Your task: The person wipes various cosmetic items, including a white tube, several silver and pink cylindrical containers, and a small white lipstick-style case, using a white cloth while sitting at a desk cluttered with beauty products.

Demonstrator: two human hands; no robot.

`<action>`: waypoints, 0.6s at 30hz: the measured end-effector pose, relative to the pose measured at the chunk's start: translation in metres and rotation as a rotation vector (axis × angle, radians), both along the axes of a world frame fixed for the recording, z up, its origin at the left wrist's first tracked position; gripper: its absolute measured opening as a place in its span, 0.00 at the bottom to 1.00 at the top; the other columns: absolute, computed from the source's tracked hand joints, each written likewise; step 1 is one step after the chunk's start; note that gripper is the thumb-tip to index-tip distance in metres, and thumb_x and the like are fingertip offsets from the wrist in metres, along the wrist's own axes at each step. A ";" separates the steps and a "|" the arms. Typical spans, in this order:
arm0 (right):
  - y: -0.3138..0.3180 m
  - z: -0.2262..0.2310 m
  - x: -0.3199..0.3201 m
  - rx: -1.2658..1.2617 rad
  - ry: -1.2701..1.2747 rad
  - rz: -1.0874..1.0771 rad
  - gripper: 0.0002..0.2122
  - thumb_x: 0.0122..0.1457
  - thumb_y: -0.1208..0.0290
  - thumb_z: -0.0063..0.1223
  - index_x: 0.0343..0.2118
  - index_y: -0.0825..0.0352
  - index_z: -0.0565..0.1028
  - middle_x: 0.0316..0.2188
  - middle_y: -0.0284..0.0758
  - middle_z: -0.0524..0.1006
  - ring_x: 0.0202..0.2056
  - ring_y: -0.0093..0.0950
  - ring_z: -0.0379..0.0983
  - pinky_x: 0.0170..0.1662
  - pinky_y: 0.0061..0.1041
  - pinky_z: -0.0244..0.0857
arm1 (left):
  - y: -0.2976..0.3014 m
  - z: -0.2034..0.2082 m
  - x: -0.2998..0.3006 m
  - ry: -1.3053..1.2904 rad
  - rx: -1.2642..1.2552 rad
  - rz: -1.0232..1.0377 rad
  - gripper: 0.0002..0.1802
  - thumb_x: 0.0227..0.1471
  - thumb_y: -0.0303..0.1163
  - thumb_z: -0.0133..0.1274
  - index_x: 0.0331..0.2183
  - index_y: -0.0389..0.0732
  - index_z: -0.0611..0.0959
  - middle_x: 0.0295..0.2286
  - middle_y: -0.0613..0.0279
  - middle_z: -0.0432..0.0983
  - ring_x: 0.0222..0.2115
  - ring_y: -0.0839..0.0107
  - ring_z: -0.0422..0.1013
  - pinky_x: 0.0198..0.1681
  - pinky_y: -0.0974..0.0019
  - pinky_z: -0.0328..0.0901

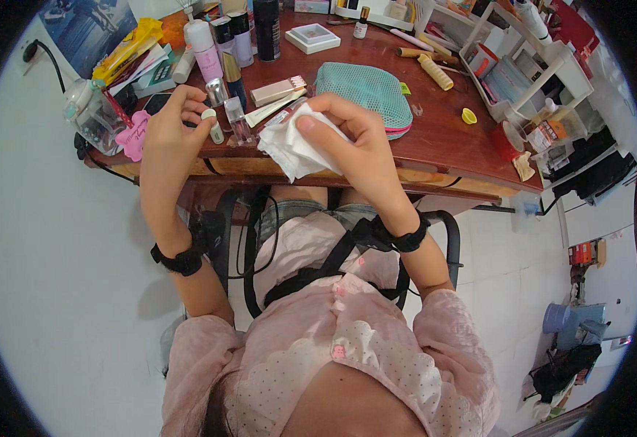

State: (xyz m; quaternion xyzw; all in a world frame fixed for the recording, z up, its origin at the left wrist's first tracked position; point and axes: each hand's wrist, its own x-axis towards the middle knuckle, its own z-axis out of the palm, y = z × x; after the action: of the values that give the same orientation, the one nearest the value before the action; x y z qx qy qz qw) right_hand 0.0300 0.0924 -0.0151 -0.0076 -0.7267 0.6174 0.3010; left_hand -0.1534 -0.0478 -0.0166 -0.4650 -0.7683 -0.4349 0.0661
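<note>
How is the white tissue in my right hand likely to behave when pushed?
The tissue is probably floppy, as it drapes in loose folds from your right hand. Looking thin and crumpled, it is likely light and might tear if tugged.

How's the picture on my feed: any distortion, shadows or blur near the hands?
Head view: black fisheye border around the image, and the desk's front edge bows; head view: soft shadow on the pale wall at left; head view: left hand, right hand and white tissue show no obvious motion blur.
</note>
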 end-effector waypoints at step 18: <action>-0.001 -0.010 -0.006 -0.061 -0.013 0.028 0.07 0.54 0.70 0.51 0.30 0.70 0.72 0.24 0.25 0.72 0.27 0.11 0.64 0.30 0.13 0.59 | 0.001 -0.001 -0.001 -0.009 0.003 0.041 0.19 0.42 0.24 0.54 0.40 0.35 0.71 0.26 0.62 0.73 0.25 0.77 0.68 0.30 0.73 0.64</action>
State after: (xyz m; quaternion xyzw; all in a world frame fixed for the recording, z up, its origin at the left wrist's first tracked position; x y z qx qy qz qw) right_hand 0.0240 0.0914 -0.0247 -0.0108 -0.7095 0.6434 0.2872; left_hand -0.1545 -0.0468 -0.0177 -0.4469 -0.7774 -0.4367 0.0722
